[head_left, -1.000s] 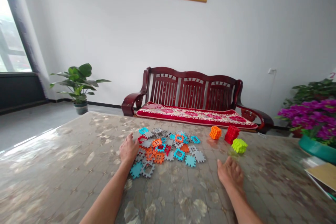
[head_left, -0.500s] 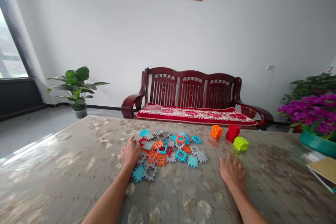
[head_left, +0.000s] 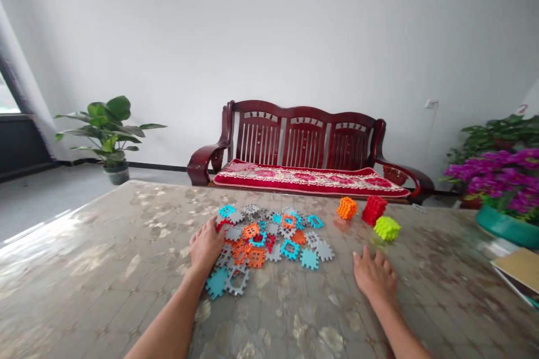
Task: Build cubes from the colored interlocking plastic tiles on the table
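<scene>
My left hand (head_left: 206, 245) lies open on the left edge of the pile of flat puzzle tiles (head_left: 269, 234), fingers touching them. My right hand (head_left: 374, 276) rests open and flat on the tabletop (head_left: 105, 269), right of the pile and empty. Beyond it, right of the pile, sit an orange cube (head_left: 346, 207), a red cube (head_left: 374, 210) and a green cube (head_left: 386, 228).

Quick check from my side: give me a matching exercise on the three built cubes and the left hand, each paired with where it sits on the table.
Things:
1. orange cube
2. red cube
3. green cube
4. left hand

Places:
A. nearest the right hand
B. on the left edge of the pile of flat pieces
C. between the other two cubes, by the table's far edge
D. closest cube to the pile

Pairs: 1-D, 2-C, 3-A, 4-B
</scene>
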`<state>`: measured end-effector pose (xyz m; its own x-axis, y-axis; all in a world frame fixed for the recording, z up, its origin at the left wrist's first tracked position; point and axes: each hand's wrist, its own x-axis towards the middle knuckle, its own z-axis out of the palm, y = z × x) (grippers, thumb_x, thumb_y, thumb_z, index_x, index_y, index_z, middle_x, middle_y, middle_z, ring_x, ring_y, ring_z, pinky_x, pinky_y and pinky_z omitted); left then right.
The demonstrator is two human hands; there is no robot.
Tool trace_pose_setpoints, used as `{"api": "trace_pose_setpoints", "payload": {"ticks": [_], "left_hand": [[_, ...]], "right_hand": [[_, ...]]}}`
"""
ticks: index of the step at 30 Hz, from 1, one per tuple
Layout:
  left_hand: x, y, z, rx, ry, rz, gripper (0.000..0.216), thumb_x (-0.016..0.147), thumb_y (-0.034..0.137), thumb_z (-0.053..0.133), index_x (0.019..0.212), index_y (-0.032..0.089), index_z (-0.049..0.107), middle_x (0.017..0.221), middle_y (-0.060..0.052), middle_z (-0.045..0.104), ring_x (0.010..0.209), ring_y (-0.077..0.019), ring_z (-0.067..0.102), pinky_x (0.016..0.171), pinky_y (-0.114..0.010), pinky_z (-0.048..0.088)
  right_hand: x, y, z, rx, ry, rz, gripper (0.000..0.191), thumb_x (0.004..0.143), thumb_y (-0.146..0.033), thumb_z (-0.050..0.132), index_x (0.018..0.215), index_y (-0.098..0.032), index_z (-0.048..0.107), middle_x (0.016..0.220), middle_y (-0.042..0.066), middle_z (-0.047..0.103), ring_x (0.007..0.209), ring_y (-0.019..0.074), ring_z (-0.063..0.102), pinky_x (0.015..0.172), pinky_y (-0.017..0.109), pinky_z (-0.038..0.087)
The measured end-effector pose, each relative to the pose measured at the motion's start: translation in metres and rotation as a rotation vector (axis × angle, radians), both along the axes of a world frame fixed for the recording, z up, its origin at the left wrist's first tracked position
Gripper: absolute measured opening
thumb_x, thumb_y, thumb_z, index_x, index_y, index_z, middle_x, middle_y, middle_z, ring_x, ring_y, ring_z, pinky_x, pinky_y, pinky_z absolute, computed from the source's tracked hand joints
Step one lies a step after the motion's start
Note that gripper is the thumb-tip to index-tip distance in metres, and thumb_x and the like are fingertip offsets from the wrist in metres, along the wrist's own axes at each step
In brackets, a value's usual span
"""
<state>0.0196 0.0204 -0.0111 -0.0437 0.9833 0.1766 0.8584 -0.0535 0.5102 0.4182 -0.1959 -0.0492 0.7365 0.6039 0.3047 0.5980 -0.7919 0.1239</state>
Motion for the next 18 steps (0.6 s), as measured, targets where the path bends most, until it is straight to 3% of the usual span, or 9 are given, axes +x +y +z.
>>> {"api": "trace_pose_setpoints", "payload": {"ticks": [18], "left_hand": [[0.0011,-0.0001,-0.0001,0.015,-0.005,-0.008,0.056,0.092,0.036,0.041,0.143,0.016,0.052,0.136,-0.013,0.067,0.130,-0.0307,0.057,0.112,-0.047,0.037]], "right_hand": [[-0.0016,-0.0010,0.0010,-0.018,-0.028,-0.003,0.055,0.100,-0.045,0.036,0.142,-0.015,0.056,0.139,0.021,0.058,0.122,0.0329,0.058,0.102,0.043,0.042]]}}
